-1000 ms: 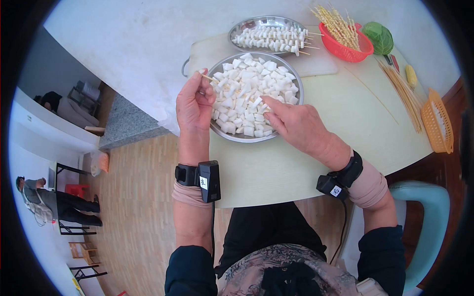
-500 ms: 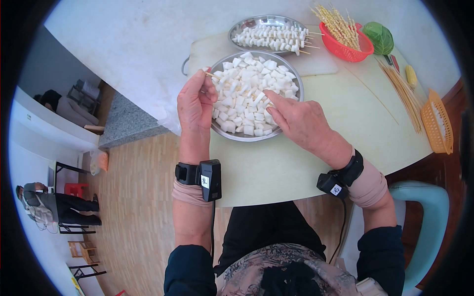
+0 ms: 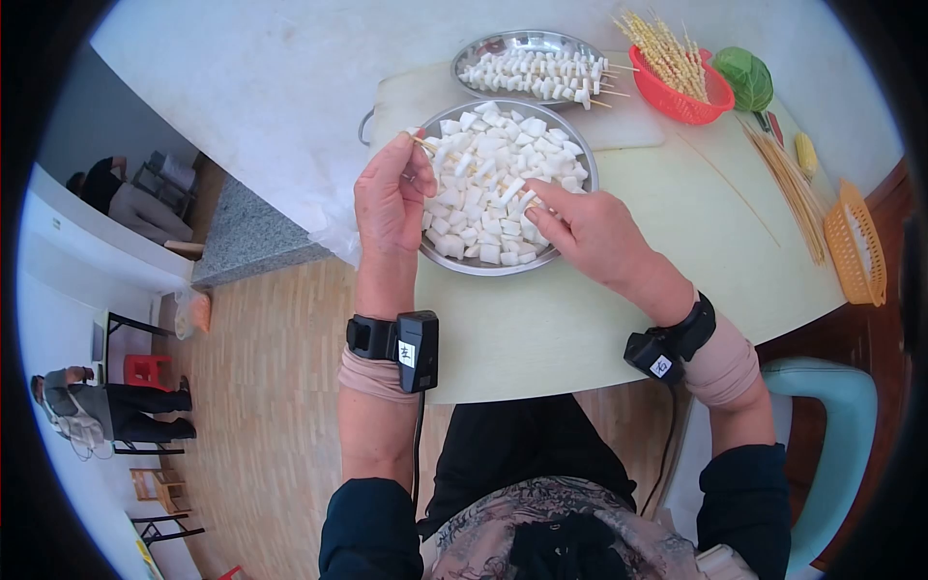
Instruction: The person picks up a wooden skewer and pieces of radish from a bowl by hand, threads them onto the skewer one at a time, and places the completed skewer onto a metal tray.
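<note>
The left hand pinches a thin wooden skewer by the rim of the metal bowl, near the worktop's left edge. White chunks fill the bowl. The right hand's thumb and finger, further apart a second ago, now pinch one chunk.

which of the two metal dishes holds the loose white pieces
The round metal bowl, the nearer one: its white pieces lie loosely heaped. The oval metal dish behind it holds skewered pieces, stick ends poking past its rim.
</note>
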The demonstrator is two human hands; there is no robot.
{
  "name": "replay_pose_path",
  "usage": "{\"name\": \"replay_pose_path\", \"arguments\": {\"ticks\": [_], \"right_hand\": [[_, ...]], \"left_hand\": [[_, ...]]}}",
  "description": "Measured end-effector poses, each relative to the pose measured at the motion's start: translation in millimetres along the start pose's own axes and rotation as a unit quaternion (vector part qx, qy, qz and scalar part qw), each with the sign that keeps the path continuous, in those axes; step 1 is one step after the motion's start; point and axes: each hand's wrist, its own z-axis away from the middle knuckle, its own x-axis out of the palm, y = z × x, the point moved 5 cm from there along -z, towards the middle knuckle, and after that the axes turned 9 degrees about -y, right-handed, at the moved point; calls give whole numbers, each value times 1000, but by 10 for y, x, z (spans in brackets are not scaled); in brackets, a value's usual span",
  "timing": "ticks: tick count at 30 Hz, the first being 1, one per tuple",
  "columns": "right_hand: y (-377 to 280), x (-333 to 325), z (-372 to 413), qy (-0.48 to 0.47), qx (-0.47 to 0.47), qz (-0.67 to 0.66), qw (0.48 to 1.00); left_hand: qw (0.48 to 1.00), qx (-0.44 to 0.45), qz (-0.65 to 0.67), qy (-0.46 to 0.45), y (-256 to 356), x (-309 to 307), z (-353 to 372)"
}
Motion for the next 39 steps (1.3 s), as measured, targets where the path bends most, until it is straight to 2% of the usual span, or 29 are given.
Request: {"name": "replay_pose_path", "arguments": {"ticks": [1, 4, 8, 10, 11, 13, 17, 20, 22, 39], "right_hand": [[-52, -20, 22, 54, -40, 125, 990], [-94, -59, 23, 90, -56, 202, 974], [-104, -90, 21, 89, -46, 196, 975], [-25, -43, 6, 42, -30, 71, 996], [-39, -54, 3, 42, -30, 71, 996], [-16, -17, -20, -42, 22, -102, 994], [-14, -54, -34, -44, 42, -62, 996], [-49, -56, -18, -12, 20, -42, 999], [-65, -74, -11, 7, 17, 22, 1000], [-50, -98, -19, 3, -17, 27, 999]], "left_hand": [[1000, 0, 0, 0, -4, 1, 3], [1000, 16, -19, 2, -13, 13, 3], [998, 24, -59, 13, -11, 21, 19], [997, 22, -70, 14, -15, 47, 33], [997, 8, -80, 18, -35, 74, 40], [996, -4, -89, 23, -64, 126, 70], [997, 3, -80, 14, -80, 152, 90], [997, 2, -78, 6, -92, 150, 66], [997, 4, -82, -2, -86, 127, 62], [985, -30, -130, -108, -6, 58, 17]]}}
